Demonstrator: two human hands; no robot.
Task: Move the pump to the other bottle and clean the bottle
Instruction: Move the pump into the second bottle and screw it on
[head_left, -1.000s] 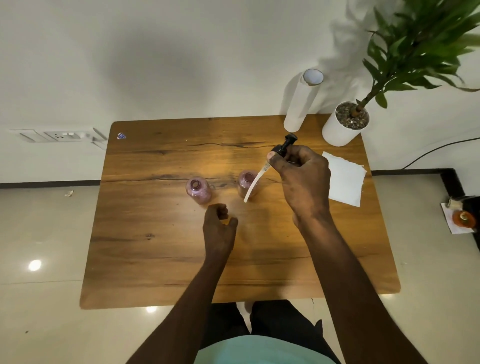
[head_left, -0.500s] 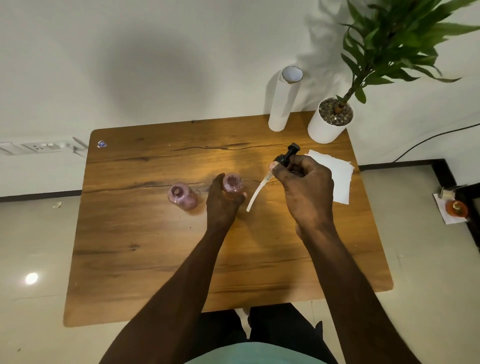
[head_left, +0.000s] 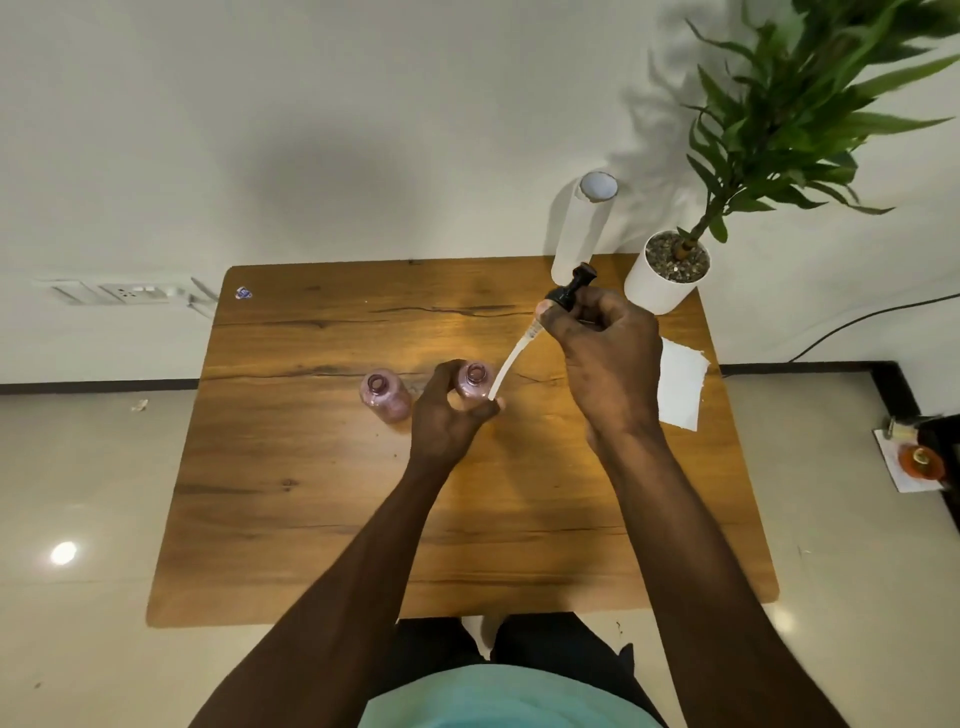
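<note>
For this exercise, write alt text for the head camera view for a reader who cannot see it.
A person's right hand holds a black pump with its tube above a wooden table, while the left hand grips one of two open pink bottles.

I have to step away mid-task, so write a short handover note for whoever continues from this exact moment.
Right hand: shut on the pump, held up over the table, dip tube slanting down with its tip by the right bottle.
Left hand: wrapped around the right bottle, steadying it upright.
Left bottle: stands free beside it, mouth open.
Tissue lies on the table to the right; paper roll at the back edge.
Done: pump is off and both bottles are open.
Left: feed the tube into the target bottle, screw the pump on, wipe the bottle with the tissue.
</note>
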